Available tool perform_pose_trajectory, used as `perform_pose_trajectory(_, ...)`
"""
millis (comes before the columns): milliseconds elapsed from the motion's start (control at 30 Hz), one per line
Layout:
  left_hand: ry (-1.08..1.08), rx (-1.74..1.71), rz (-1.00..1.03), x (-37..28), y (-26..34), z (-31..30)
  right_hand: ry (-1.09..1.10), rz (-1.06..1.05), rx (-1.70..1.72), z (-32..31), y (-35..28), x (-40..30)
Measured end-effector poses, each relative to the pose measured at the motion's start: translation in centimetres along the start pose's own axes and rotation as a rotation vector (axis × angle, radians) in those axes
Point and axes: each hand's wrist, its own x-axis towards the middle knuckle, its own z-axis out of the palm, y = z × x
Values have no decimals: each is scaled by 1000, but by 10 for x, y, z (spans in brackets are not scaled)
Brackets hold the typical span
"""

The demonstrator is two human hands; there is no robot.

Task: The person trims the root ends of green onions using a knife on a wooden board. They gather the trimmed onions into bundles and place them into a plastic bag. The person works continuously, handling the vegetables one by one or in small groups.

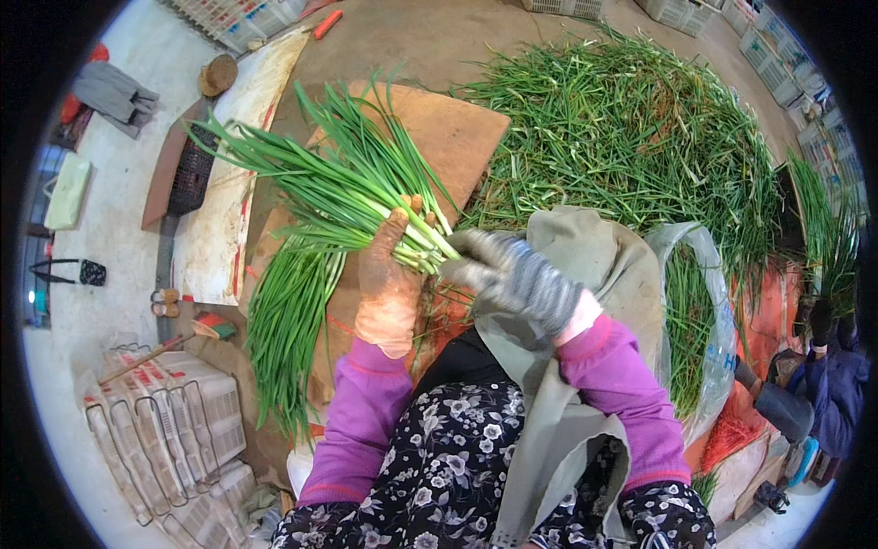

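My left hand (391, 274) is closed around a bunch of garlic chives (343, 182), with the leaves fanning up and to the left. Its white stem ends point toward my right hand (518, 271), which wears a grey striped knit glove. Motion blurs the gloved fingers at those ends, so I cannot tell whether they pinch a stalk. Below the bunch lies a wooden board (429, 134). Another pile of chives (291, 329) hangs over the board's left side. A grey cloth (583, 254) drapes over my lap beside the right forearm.
A large heap of loose leaves (631, 130) spreads across the floor ahead. At my right is a clear plastic bag (717, 288) with greens inside. Plastic crates (171, 412) are stacked at the lower left. Another person (823, 391) is at the far right, near upright greens (823, 226).
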Motion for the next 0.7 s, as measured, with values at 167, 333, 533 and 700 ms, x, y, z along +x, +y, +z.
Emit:
perform_pose_trajectory(167,-197,107,91,-2,1,2,71,17,-268,8,22,19)
perform_pose_trajectory(333,-127,275,194,-8,0,-2,23,-212,-543,11,7,33)
perform_pose_trajectory(533,-157,115,153,-21,30,-1,-196,430,-812,-9,52,87)
perform_pose_trajectory(700,-233,-21,135,-20,27,-9,-174,484,-866,23,61,114)
